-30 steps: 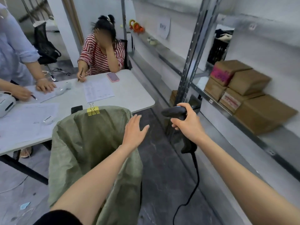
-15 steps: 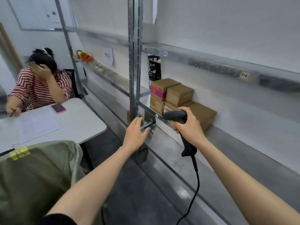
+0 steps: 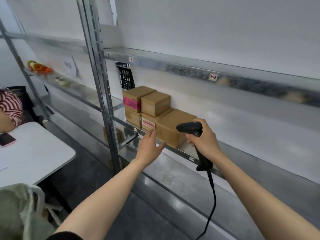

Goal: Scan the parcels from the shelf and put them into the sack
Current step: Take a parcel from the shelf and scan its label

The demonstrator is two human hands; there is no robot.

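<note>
Hovering left hand (image 3: 149,147), fingers spread, just off shelf edge (image 3: 183,153); right hand (image 3: 205,141) grips scanner (image 3: 188,127) before front parcel (image 3: 173,126).

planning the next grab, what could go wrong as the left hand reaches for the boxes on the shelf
The open left hand reaches toward the large brown cardboard box; a one-handed lift may slip. Smaller stacked cardboard boxes beside it could topple if bumped. The black handheld scanner trails a cable that might snag.

Right hand (image 3: 205,141) grips scanner (image 3: 190,128) beside shelved parcels (image 3: 155,110).
</note>
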